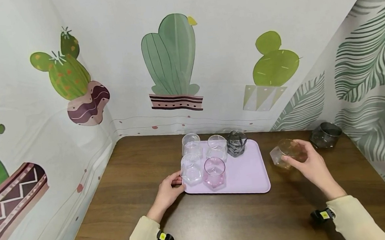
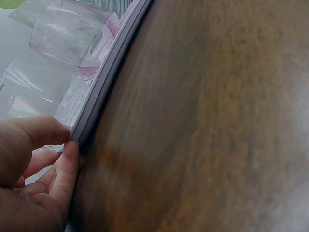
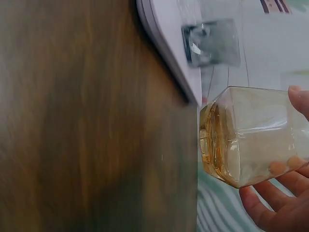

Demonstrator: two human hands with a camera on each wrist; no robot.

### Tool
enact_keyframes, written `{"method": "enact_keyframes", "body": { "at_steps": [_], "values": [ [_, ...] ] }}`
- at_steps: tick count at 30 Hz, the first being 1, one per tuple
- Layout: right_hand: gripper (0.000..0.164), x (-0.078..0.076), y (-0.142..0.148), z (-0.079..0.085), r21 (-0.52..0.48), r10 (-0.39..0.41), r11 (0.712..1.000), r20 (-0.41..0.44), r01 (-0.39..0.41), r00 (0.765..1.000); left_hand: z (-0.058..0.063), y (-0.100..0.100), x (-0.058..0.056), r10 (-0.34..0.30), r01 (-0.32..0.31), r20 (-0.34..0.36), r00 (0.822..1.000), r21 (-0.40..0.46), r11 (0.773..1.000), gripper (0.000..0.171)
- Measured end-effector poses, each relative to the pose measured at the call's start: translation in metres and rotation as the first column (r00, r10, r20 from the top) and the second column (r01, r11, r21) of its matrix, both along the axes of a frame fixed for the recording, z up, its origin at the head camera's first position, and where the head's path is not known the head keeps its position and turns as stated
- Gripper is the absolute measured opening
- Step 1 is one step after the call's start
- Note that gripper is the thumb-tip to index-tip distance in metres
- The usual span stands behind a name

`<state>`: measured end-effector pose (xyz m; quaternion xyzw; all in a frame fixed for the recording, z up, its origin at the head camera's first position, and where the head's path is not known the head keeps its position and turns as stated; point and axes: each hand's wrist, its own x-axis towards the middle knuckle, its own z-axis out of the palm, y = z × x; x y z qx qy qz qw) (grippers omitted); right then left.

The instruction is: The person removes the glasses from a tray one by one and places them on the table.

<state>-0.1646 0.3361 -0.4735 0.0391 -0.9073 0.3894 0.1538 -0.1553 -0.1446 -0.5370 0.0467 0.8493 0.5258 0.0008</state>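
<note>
A pale purple tray (image 1: 247, 172) lies on the table. My left hand (image 1: 169, 189) pinches its front left corner between thumb and fingers, with the tray rim (image 2: 104, 72) close in the left wrist view. Three clear glasses (image 1: 192, 172) and a pink-tinted glass (image 1: 214, 174) stand on the tray's left half. A dark grey glass (image 1: 236, 144) is at its back middle. Right of the tray, my right hand (image 1: 313, 165) grips an amber glass (image 3: 256, 130) around its side. The amber glass tilts a little, its base toward the table.
Another dark grey glass (image 1: 326, 135) stands near the back right corner of the wooden table (image 1: 221, 223), beyond my right hand. A cloth wall printed with cacti and leaves (image 1: 221, 57) rises directly behind the table's back edge.
</note>
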Motion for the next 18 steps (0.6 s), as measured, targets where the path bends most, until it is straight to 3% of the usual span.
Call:
{"method": "enact_keyframes", "body": {
  "at_steps": [9,18],
  "values": [
    [0.071,-0.020,0.030,-0.004,0.015,-0.069,0.998,0.038,0.069,0.997,0.001,0.001,0.001,0.017,-0.017,0.006,1.000,0.009,1.000,0.050],
    [0.085,-0.039,0.049,-0.003,0.016,-0.105,0.994,0.153,0.104,0.983,0.001,0.001,0.001,0.025,-0.025,0.011,1.000,0.010,1.000,0.050]
  ]
}}
